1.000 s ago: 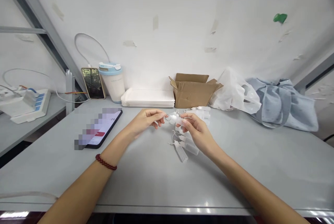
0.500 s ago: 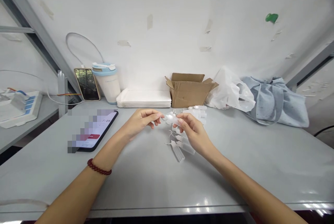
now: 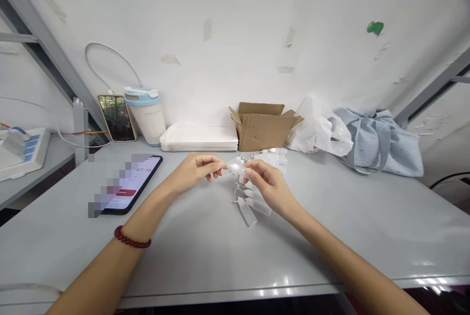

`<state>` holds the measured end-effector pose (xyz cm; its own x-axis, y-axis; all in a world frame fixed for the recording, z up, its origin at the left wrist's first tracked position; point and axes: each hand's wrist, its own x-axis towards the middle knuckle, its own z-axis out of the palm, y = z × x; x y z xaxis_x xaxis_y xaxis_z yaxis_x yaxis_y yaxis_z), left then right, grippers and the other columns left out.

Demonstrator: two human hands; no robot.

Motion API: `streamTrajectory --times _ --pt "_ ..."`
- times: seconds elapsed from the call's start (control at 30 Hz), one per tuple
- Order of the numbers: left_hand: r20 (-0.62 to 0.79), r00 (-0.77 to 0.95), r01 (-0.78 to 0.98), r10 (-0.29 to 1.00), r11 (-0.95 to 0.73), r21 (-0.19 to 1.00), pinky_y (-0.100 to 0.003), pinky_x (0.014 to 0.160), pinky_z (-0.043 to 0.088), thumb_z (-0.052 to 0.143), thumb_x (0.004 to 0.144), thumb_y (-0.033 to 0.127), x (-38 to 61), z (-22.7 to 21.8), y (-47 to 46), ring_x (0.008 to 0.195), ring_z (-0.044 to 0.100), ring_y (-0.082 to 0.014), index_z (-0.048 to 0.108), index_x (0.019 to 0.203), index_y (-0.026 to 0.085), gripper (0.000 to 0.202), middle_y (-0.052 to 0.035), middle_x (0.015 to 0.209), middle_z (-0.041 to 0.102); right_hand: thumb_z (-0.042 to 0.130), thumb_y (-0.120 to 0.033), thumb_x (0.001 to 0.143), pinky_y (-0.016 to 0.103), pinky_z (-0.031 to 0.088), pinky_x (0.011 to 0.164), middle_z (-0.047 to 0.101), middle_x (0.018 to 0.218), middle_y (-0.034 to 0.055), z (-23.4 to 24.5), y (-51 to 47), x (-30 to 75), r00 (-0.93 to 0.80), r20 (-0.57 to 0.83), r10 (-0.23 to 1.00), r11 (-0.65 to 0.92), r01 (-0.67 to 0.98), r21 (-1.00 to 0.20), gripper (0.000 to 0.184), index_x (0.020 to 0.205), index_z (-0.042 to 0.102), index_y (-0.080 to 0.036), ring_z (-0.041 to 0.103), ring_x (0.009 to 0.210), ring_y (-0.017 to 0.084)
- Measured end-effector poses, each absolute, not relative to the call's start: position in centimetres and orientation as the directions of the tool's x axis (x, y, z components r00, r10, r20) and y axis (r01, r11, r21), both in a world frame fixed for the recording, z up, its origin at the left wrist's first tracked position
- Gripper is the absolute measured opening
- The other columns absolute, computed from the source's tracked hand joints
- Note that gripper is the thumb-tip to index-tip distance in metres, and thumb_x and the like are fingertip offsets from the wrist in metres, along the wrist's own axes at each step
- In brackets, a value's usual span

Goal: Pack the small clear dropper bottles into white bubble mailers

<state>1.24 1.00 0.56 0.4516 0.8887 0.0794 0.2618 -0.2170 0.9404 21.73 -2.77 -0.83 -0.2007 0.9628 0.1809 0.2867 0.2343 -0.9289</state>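
Your left hand [image 3: 200,170] pinches the thin tip of a small needle-tip bottle [image 3: 235,169] between thumb and forefinger, while your right hand [image 3: 266,178] grips its body between thumb and fingers. The bottle lies crosswise between your two hands, above the middle of the grey table [image 3: 205,256]. Below and behind your right hand, more translucent bottles [image 3: 246,212] rest in a loose row reaching towards the back edge.

Along that edge, from left to right, you have a propped phone [image 3: 116,118], a blue-lidded tumbler [image 3: 147,119], a flat white stack [image 3: 200,137], an open cardboard box [image 3: 266,133], a white plastic bag [image 3: 312,129] and a pale blue cloth bag [image 3: 400,146], all before a tape-marked wall [image 3: 235,11]. A second phone [image 3: 141,178] lies near the left edge.

Your right fingers hide part of the held bottle; pixelation covers part of the lying phone's screen.
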Motion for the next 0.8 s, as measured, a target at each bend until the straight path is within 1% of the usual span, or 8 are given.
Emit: streamTrajectory --times 0.13,0.2,0.33,0.43,0.53,0.63,0.8 --pt "0.054 0.502 0.328 0.863 -0.248 0.912 -0.025 0.062 0.04 0.054 0.078 0.038 1.3 1.2 0.6 0.064 0.049 -0.0133 0.061 0.063 0.017 0.026 -0.0008 0.066 0.057 0.045 -0.034 0.087 0.025 0.037 0.055 0.058 0.066 -0.0002 -0.8 -2.7 22.0 -0.236 0.226 0.945 0.3 0.359 -0.884 0.021 0.089 0.058 -0.018 0.049 0.059 0.012" --pt "0.033 0.521 0.361 0.853 -0.256 0.897 -0.025 0.061 0.039 0.055 0.076 0.037 1.4 1.5 0.4 0.063 0.049 -0.0138 0.061 0.06 0.018 0.026 -0.0002 0.061 0.055 0.045 -0.034 0.087 0.024 0.037 0.055 0.057 0.064 -0.0006 -0.7 -2.7 22.2 -0.265 0.241 0.934 0.332 0.387 -0.86 0.021 0.089 0.059 -0.018 0.049 0.058 0.012" --pt "0.034 0.553 0.381 0.832 -0.289 0.878 -0.024 0.06 0.038 0.054 0.076 0.037 1.5 1.6 0.2 0.064 0.049 -0.0147 0.064 0.065 0.019 0.024 -0.0003 0.062 0.055 0.045 -0.033 0.087 0.024 0.036 0.054 0.056 0.063 -0.0008 -0.2 -2.6 22.7 -0.31 0.254 0.916 0.373 0.423 -0.826 0.021 0.084 0.06 -0.019 0.048 0.058 0.012" --pt "0.04 0.584 0.38 0.811 -0.317 0.869 -0.024 0.061 0.039 0.052 0.078 0.036 1.5 1.5 0.2 0.064 0.049 -0.0141 0.064 0.066 0.019 0.024 0.0 0.063 0.055 0.044 -0.033 0.088 0.025 0.036 0.054 0.056 0.064 -0.0002 0.2 -2.5 23.1 -0.324 0.258 0.91 0.383 0.426 -0.819 0.023 0.08 0.06 -0.019 0.048 0.06 0.013" --pt "0.028 0.601 0.383 0.799 -0.319 0.867 -0.024 0.059 0.039 0.052 0.079 0.038 1.5 1.3 0.4 0.064 0.049 -0.0145 0.064 0.068 0.019 0.025 -0.0007 0.065 0.056 0.044 -0.034 0.088 0.025 0.035 0.054 0.056 0.063 -0.0001 0.1 -2.4 23.1 -0.328 0.262 0.908 0.39 0.428 -0.815 0.024 0.079 0.06 -0.019 0.047 0.059 0.012" --pt "0.033 0.605 0.357 0.795 -0.308 0.882 -0.025 0.061 0.04 0.052 0.078 0.039 1.6 1.0 0.5 0.065 0.05 -0.0148 0.065 0.068 0.018 0.027 -0.0011 0.065 0.057 0.044 -0.035 0.088 0.024 0.034 0.053 0.054 0.062 -0.0009 -0.4 -2.4 22.8 -0.308 0.257 0.916 0.374 0.424 -0.825 0.024 0.08 0.059 -0.018 0.046 0.057 0.012" --pt "0.045 0.56 0.339 0.827 -0.279 0.899 -0.026 0.066 0.041 0.053 0.079 0.04 1.7 0.7 0.5 0.066 0.052 -0.0148 0.065 0.068 0.017 0.028 -0.0011 0.064 0.059 0.043 -0.035 0.088 0.024 0.034 0.053 0.051 0.062 -0.0014 -0.9 -2.5 22.3 -0.26 0.274 0.926 0.363 0.413 -0.836 0.023 0.083 0.058 -0.018 0.045 0.057 0.012"
